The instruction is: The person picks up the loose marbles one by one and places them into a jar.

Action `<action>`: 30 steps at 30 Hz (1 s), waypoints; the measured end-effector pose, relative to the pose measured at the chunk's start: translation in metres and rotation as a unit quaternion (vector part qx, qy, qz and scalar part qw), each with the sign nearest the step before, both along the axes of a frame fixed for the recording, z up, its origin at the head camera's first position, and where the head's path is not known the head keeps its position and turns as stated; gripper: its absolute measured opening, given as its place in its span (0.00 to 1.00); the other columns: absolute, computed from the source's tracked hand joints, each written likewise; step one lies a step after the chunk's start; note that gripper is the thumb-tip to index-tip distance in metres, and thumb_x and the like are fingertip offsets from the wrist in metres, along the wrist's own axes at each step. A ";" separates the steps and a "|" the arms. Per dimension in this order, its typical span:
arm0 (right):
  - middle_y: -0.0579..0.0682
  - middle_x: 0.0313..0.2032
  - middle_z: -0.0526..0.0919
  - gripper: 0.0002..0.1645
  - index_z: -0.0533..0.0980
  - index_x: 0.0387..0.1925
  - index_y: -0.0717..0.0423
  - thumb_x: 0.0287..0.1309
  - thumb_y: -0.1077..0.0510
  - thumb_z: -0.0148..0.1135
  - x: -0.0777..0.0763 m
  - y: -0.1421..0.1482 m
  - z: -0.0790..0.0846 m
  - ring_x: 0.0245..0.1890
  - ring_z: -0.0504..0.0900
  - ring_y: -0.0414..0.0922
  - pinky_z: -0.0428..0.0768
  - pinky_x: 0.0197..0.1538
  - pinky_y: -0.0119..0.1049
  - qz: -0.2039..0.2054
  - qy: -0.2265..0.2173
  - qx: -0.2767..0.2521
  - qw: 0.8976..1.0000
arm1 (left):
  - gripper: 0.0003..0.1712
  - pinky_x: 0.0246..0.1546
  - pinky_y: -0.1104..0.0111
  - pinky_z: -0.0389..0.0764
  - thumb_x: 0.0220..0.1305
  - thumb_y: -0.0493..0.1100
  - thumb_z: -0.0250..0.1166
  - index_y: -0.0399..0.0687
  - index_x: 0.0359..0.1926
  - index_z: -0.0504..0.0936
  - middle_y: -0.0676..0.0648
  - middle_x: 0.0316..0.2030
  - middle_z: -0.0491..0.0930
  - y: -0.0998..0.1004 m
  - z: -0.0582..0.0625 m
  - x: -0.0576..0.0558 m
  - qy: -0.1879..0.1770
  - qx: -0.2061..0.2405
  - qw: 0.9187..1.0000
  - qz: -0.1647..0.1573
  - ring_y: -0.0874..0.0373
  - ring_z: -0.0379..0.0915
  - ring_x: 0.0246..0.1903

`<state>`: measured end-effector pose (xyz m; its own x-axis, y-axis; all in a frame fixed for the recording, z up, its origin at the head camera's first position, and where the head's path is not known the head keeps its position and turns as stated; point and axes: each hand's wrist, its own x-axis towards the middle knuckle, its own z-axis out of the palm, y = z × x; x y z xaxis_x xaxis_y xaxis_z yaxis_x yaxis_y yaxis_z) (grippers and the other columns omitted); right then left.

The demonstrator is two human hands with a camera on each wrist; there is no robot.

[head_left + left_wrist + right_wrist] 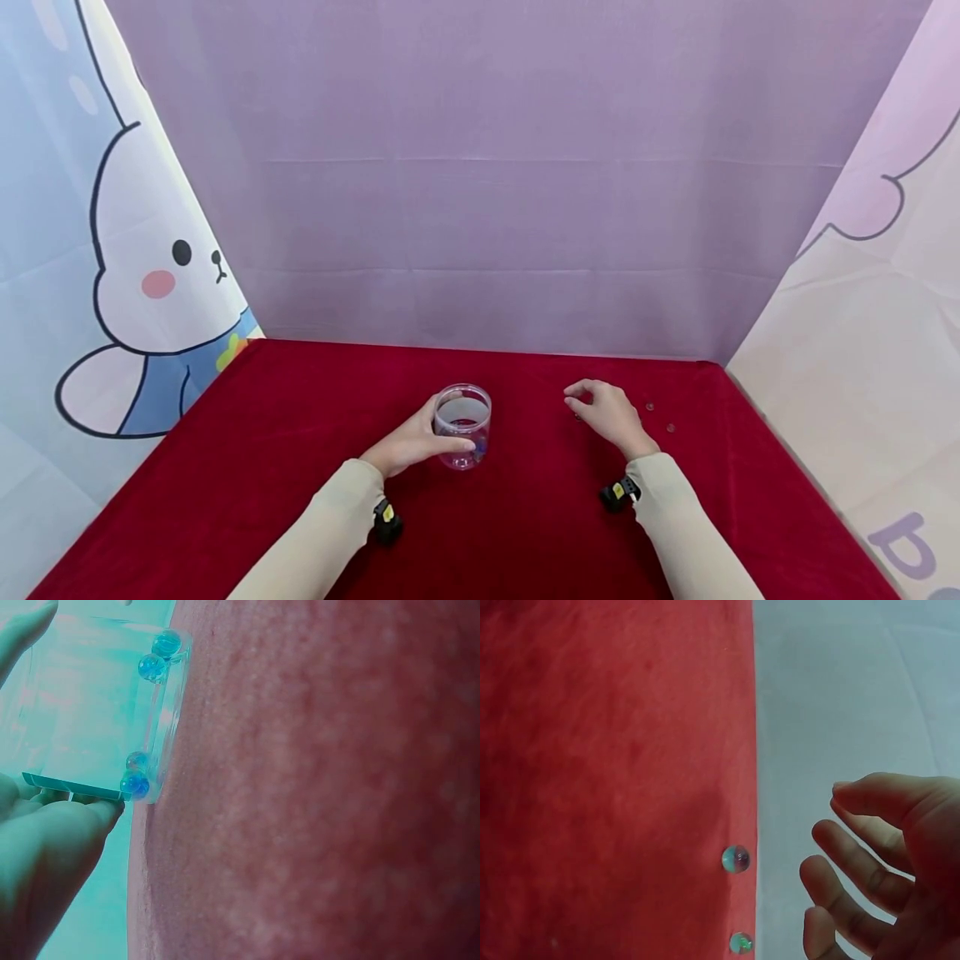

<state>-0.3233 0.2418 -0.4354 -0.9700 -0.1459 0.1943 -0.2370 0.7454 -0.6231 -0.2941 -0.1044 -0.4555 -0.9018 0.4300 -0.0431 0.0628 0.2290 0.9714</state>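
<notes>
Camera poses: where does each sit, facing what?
Head: worn on head, faces forward and down at red cloth; left hand, right hand, sleeves show.
Left wrist: worn there, faces clear jar holding marbles; left hand shows.
Right wrist: worn there, faces red cloth with two loose marbles; right hand shows.
Shared: head and left wrist both show the clear jar.

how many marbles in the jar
4 in the left wrist view: two upper marbles, two lower marbles, at the bottom of the jar; others may be hidden.
</notes>
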 end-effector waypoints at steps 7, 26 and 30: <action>0.46 0.41 0.85 0.14 0.83 0.51 0.52 0.65 0.54 0.66 -0.002 0.004 -0.002 0.37 0.81 0.45 0.77 0.36 0.46 -0.019 -0.022 0.043 0.999 | 0.51 0.62 0.48 0.70 0.59 0.49 0.76 0.56 0.75 0.55 0.43 0.66 0.67 0.000 0.001 0.001 -0.001 0.000 1.000 0.000 0.49 0.64 0.63; 0.51 0.47 0.84 0.13 0.84 0.48 0.52 0.63 0.55 0.67 -0.007 0.003 -0.010 0.44 0.82 0.50 0.77 0.44 0.58 -0.025 -0.083 0.101 0.991 | 0.51 0.62 0.50 0.71 0.57 0.51 0.76 0.56 0.75 0.55 0.46 0.64 0.68 -0.001 0.000 0.000 -0.001 -0.001 1.000 -0.003 0.50 0.64 0.63; 0.52 0.47 0.85 0.13 0.85 0.48 0.52 0.62 0.57 0.67 -0.007 0.004 -0.010 0.45 0.82 0.51 0.77 0.45 0.59 -0.025 -0.088 0.103 0.990 | 0.51 0.62 0.50 0.71 0.58 0.50 0.76 0.57 0.75 0.56 0.46 0.64 0.68 0.000 0.001 0.000 -0.001 -0.002 1.000 -0.001 0.50 0.64 0.63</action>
<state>-0.3299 0.2455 -0.4450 -0.9933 -0.1151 -0.0073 -0.0971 0.8692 -0.4849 -0.2936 -0.1049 -0.4550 -0.9005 0.4323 -0.0462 0.0619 0.2328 0.9706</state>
